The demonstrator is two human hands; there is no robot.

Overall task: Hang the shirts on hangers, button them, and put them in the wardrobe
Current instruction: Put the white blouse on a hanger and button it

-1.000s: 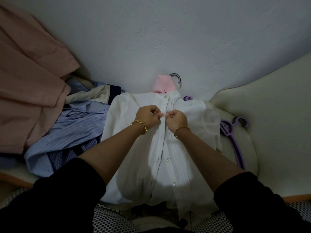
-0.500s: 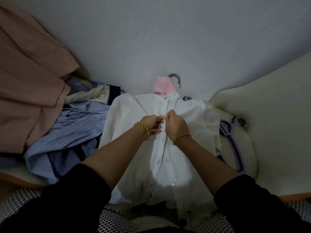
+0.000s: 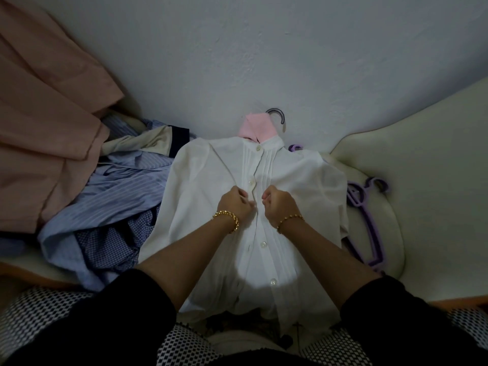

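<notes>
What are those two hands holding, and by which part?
Both hold the white shirt at its front button strip, just below the second button: the left hand pinches one edge, the right hand the other.

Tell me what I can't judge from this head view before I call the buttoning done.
Head view, the only one:
- Button under work: hidden by the fingers of the left hand and right hand; fastened or not, cannot tell.
- Hanger: only its hook shows; the white shirt covers the rest.
- Shirt hem: dim, overlapped by the dark sleeves.
- Purple hangers: partly under the shirt; count unclear.
- Wardrobe: outside the frame.
</notes>
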